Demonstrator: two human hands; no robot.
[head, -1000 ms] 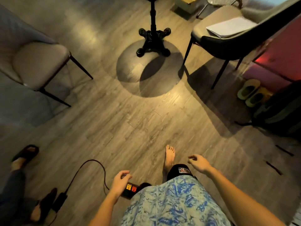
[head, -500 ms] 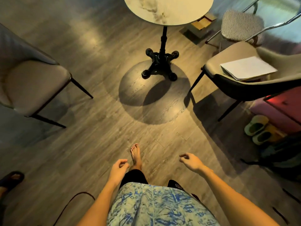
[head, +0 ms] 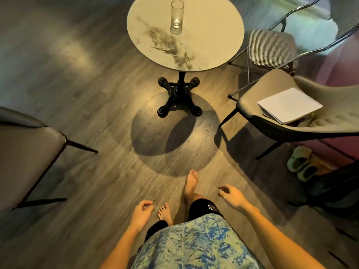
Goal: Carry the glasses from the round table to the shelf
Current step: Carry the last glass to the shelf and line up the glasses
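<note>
On round table (head: 213, 45), unlabelled glass (head: 176, 18)

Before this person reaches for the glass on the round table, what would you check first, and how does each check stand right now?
1. Glass upright on the table: ok.
2. Glass empty, so nothing spills: cannot tell; only a bright spot shows at its base.
3. Left hand free: ok, loosely curled, holding nothing.
4. Right hand free: ok, open, holding nothing.
5. Floor clear between the feet and the table: ok; chairs stand to each side, not in the way.
6. Glass within arm's reach: not ok; both hands hang low, well short of the table.
</note>
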